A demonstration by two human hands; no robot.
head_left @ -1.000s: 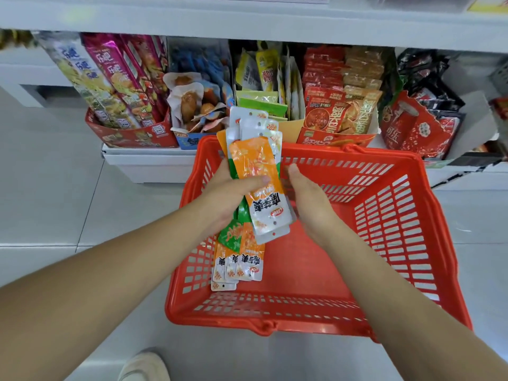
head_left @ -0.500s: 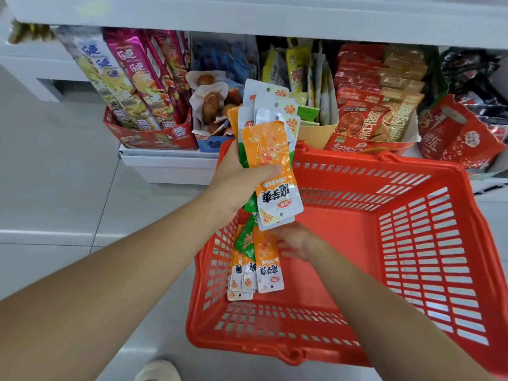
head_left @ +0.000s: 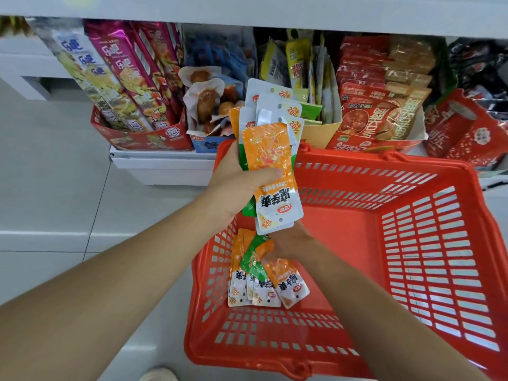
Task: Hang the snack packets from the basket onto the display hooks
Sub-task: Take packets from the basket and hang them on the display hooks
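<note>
Left grip (head_left: 236, 180) raised, fingers clenched, right grip (head_left: 288, 243) lower, fingertips pinching

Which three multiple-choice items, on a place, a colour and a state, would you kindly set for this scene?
1. Where is the right hand? A in the basket; B on a shelf; C on the floor.
2. What colour is the basket? A blue; B red; C green.
3. What is the left hand doing? A hanging empty; B holding a bunch of packets; C resting on the basket rim.
Answers: 1 A, it is down on the loose packets lying inside the basket. 2 B, its slotted walls are red. 3 B, its grip wraps the fanned bunch above the basket.
</note>
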